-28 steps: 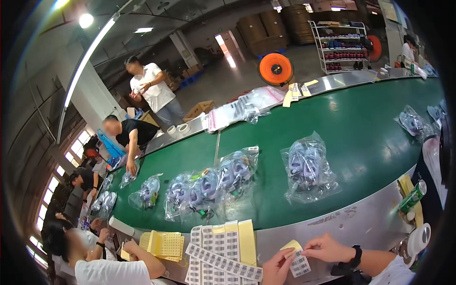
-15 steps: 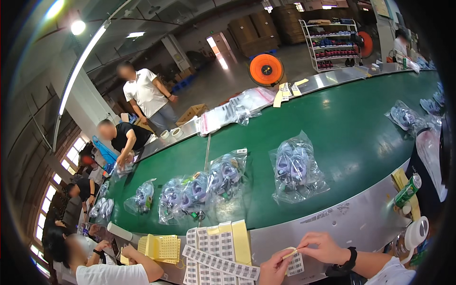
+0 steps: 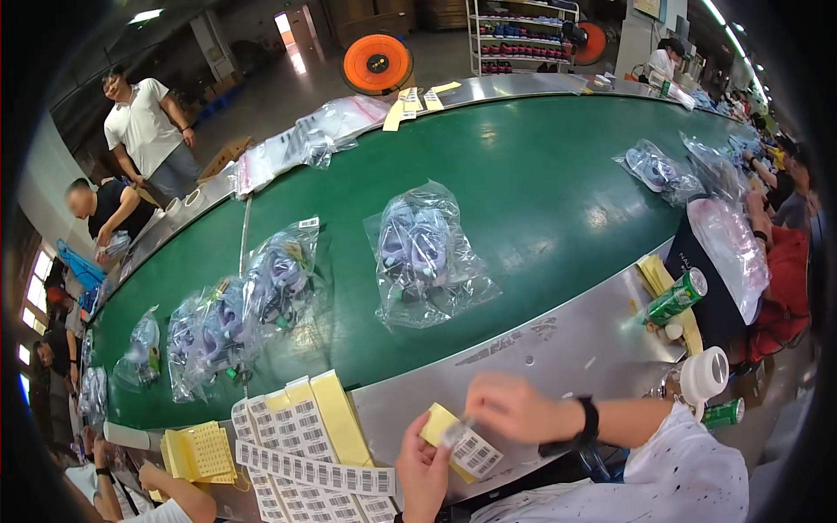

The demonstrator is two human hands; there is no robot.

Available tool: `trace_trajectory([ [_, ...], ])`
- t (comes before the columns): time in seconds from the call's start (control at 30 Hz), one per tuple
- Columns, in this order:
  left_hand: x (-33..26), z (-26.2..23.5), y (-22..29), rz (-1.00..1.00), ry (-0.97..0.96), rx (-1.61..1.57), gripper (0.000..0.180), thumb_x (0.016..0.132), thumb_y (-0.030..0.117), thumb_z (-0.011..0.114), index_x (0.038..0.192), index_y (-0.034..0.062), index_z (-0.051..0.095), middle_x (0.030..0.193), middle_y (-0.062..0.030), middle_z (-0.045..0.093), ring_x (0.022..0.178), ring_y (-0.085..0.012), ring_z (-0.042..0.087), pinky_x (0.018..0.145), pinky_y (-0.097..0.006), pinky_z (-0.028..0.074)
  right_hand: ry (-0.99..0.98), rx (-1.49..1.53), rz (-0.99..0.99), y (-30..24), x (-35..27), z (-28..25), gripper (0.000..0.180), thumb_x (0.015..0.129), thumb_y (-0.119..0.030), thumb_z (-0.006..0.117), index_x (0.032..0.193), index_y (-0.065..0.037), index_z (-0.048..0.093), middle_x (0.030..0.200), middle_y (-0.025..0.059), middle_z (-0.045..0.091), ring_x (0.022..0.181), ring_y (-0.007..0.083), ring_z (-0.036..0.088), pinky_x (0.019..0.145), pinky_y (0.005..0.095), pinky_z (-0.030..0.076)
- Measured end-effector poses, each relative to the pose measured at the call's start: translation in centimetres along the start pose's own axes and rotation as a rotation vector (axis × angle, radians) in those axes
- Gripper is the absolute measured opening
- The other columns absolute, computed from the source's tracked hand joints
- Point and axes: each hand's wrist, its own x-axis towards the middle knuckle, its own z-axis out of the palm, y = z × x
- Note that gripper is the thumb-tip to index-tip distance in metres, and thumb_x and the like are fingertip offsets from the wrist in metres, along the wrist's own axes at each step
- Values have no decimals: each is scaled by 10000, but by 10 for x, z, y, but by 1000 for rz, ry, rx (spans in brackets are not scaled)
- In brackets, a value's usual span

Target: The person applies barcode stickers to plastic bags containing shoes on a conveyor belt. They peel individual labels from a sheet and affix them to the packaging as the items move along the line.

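Observation:
My left hand (image 3: 425, 466) grips a small yellow-backed sheet of barcode stickers (image 3: 475, 453) by its left side, thumb on top. Just above the sheet, my right hand (image 3: 519, 410) is curled in a pinch and smeared by motion. A blurred pale sticker (image 3: 453, 431) shows at its fingertips, over the bare yellow backing. Left of my hands, larger white sheets of barcode stickers (image 3: 301, 436) lie overlapped on the metal ledge, with a loose strip of stickers (image 3: 318, 471) across them and a yellow backing sheet (image 3: 336, 414) beside them.
Bagged shoes (image 3: 427, 248) lie on the green conveyor belt (image 3: 540, 200), with several more bags (image 3: 235, 318) leftward. A green can (image 3: 676, 298) and white-lidded bottle (image 3: 702, 376) stand at right on the metal ledge (image 3: 523, 357). A co-worker's arm (image 3: 179, 492) is at lower left, near yellow label sheets (image 3: 196, 451).
The view has swung right, so the belt and bags sit further left. My right hand has moved off the sheet's folded edge, and the sheet now lies more open in my left hand.

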Motion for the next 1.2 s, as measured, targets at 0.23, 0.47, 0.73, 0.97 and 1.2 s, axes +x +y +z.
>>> trace_trajectory([
  [0.23,4,-12,-11,-16,109,-41,464,843,-43,561,1274,-37,389,1066,-153,598,905,-146,616,745,-227,496,611,210,120,115,170,-95,230,817,-130,639,1001,2,598,804,42,581,723,106,547,678,260,464],
  [0.47,4,-12,-3,-67,61,85,411,885,12,559,1277,-10,437,1114,-114,568,934,-160,560,780,-251,456,483,-74,376,225,258,-112,772,666,-51,739,1334,0,355,878,126,627,746,250,627,669,300,490],
  [0.73,1,-14,-11,-101,104,92,374,882,43,563,1241,-23,482,1125,-125,557,960,-175,548,804,-266,452,472,701,680,268,244,-119,820,785,52,590,1439,-56,106,892,142,636,733,203,643,647,332,521],
  [0.97,2,-19,-27,94,69,63,368,886,46,551,1237,-42,483,1149,-149,547,988,-203,547,839,-290,449,606,304,522,249,270,-154,594,764,-71,697,1279,-58,401,852,69,592,746,151,582,617,278,487],
  [1.2,6,-14,-19,12,72,111,359,889,59,549,1223,-56,490,1183,-166,541,1020,-225,543,879,-313,434,472,266,550,241,285,-144,201,759,-162,713,867,-69,571,852,32,574,805,144,526,719,297,428],
])
